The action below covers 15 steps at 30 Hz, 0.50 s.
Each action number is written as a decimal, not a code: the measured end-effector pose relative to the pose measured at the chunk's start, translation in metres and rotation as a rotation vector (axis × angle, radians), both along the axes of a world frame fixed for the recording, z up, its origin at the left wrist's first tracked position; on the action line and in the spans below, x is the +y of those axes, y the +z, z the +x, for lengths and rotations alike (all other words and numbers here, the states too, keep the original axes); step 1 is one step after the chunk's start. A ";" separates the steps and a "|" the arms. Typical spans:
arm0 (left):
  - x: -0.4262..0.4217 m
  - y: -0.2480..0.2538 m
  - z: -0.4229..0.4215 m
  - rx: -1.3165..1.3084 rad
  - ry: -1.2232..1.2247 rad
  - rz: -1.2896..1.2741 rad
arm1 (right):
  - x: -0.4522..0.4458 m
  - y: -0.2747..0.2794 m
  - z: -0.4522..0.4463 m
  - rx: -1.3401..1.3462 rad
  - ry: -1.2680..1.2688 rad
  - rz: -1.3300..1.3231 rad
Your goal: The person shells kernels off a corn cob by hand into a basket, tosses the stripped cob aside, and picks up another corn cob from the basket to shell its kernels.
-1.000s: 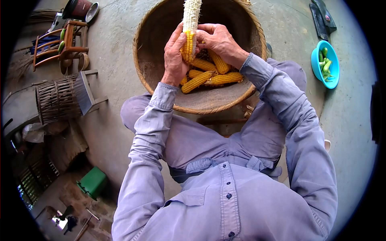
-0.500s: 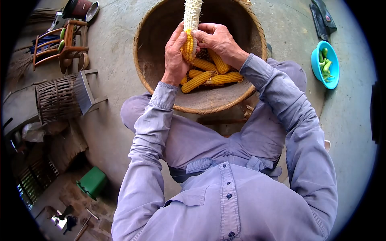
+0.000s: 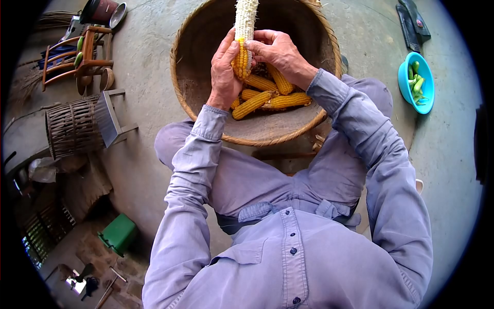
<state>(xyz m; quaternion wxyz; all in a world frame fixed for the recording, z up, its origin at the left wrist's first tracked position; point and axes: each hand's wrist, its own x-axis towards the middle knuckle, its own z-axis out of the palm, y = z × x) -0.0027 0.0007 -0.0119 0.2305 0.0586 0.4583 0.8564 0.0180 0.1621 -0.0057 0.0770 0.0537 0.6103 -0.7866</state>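
A corn cob (image 3: 244,31) stands out above the round woven basket (image 3: 257,140), its upper part bare and white, its lower end still covered in yellow kernels. Wrapped round the kernel-covered end is my left hand (image 3: 224,69). My right hand (image 3: 280,51) is closed on the cob's right side, its thumb pressed against the edge of the kernels; some of its fingertips are hidden behind the cob. Below both hands, several yellow corn ears (image 3: 252,105) lie in the basket.
A turquoise bowl (image 3: 429,103) with green vegetables is on the floor at the right, below a dark item (image 3: 410,26). To the left are a wooden chair (image 3: 95,63), a slatted basket (image 3: 72,125) and a small stool (image 3: 109,119). A green bin (image 3: 118,233) is at the lower left.
My right thumb has moved up and left onto the cob's kernel edge since the earliest frame. My left hand keeps its grip with hardly any movement.
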 end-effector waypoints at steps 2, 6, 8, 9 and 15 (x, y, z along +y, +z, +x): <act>-0.002 -0.001 0.000 0.002 -0.002 -0.020 | 0.000 -0.002 -0.001 -0.003 -0.011 -0.022; 0.003 0.005 0.000 -0.073 0.028 0.085 | 0.003 -0.003 0.001 -0.004 -0.020 -0.051; 0.005 0.006 0.002 -0.060 0.023 0.083 | 0.002 -0.005 -0.002 -0.028 -0.011 -0.061; 0.004 0.006 0.001 -0.051 0.021 0.078 | 0.000 -0.004 -0.002 -0.024 -0.014 -0.072; 0.001 0.002 0.000 -0.040 0.034 0.054 | -0.002 -0.001 0.001 0.039 0.014 0.021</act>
